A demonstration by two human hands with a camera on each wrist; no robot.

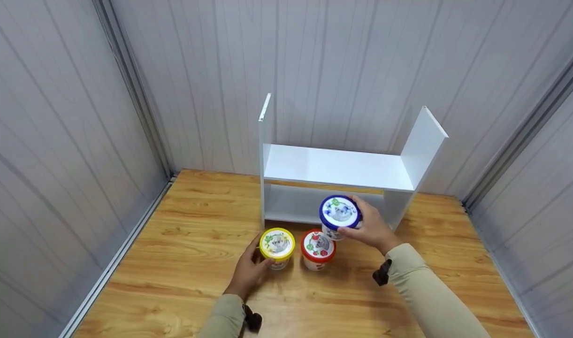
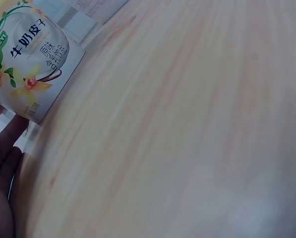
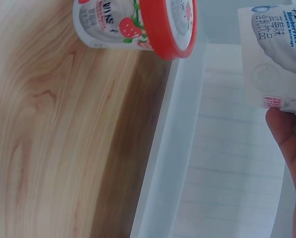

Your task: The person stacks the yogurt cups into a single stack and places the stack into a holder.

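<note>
A milk-drink cup with a blue lid (image 1: pixel 340 212) is held up by my right hand (image 1: pixel 373 227), thumb and fingers round its side. In the right wrist view, blueberry lettering shows on this cup (image 3: pixel 274 54), with my fingers (image 3: pixel 286 136) at its base. My left hand (image 1: pixel 248 272) holds the side of a yellow-lidded cup (image 1: pixel 277 244) standing on the table. Yellow flowers decorate that cup (image 2: pixel 31 64) in the left wrist view. Between the hands a red-lidded cup (image 1: pixel 318 249) with strawberry pictures stands upright, untouched.
Just behind the cups stands a white shelf unit (image 1: pixel 338 166) with two tall side panels and two levels. The wooden table (image 1: pixel 197 244) reaches to grooved panel walls (image 1: pixel 211 84) at the back and both sides.
</note>
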